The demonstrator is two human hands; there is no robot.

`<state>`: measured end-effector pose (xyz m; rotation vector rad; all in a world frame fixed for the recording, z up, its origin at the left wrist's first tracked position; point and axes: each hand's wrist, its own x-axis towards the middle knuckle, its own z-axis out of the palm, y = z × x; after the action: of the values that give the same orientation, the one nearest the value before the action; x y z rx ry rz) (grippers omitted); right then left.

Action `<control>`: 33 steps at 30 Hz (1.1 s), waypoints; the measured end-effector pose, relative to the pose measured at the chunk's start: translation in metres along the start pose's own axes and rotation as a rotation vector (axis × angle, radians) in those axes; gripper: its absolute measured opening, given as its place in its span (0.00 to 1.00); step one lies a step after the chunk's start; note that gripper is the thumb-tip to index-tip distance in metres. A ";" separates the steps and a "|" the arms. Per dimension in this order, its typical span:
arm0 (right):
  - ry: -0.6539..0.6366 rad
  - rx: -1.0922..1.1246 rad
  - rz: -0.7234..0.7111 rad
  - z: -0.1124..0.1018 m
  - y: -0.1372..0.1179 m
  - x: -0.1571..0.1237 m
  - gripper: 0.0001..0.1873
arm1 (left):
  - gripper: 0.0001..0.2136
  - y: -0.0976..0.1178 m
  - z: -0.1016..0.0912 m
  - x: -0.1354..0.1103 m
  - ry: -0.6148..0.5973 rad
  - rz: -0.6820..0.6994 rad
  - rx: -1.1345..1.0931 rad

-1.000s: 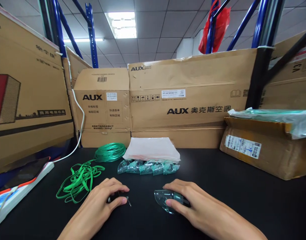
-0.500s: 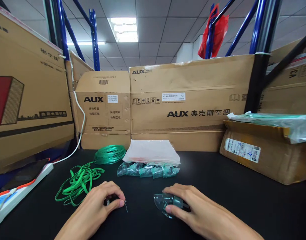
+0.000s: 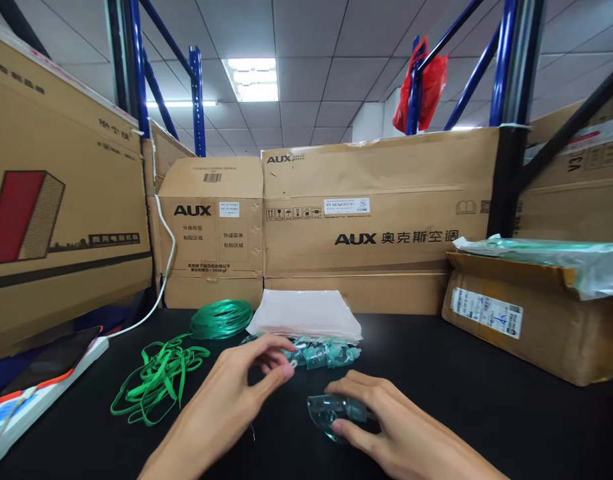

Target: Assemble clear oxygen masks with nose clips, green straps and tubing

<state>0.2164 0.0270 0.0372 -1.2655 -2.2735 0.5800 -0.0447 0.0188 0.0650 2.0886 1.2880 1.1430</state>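
Note:
My right hand (image 3: pixel 373 417) is closed round a clear green face mask (image 3: pixel 331 408), which lies on the black tabletop. The thumb rests on its front edge and the fingers lie over its back. My left hand (image 3: pixel 256 380) is raised in front of a row of similar masks (image 3: pixel 329 353), partly covering them. Its thumb and fingertips close on a small whitish piece (image 3: pixel 293 364), too small to name. Below that wrist, a thin wire-like strand (image 3: pixel 253 432) lies on the table.
A tangle of green elastic straps (image 3: pixel 159 380) and a coil of green tubing (image 3: pixel 221 319) lie at left. Behind the masks is a stack of white sheets (image 3: pixel 306 310). An open cardboard box (image 3: pixel 531 327) stands at right; large cartons (image 3: pixel 381 213) wall the back.
My left hand has moved right and away from me, up to the row of masks, leaving the thin strand behind. My right hand stays on its mask. The view has tilted up slightly.

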 end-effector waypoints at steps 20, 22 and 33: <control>0.096 0.154 -0.028 -0.004 -0.012 0.011 0.20 | 0.12 0.004 0.020 0.026 -0.236 -0.068 -0.423; 0.117 0.155 -0.004 -0.003 -0.012 0.011 0.20 | 0.12 0.003 0.020 0.027 -0.234 -0.060 -0.387; 0.078 0.236 -0.054 -0.010 -0.027 0.006 0.19 | 0.11 0.006 0.023 0.025 -0.224 -0.023 -0.370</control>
<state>0.2016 0.0203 0.0619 -1.0895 -2.0976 0.7414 -0.0171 0.0393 0.0672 1.8591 0.9151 1.0143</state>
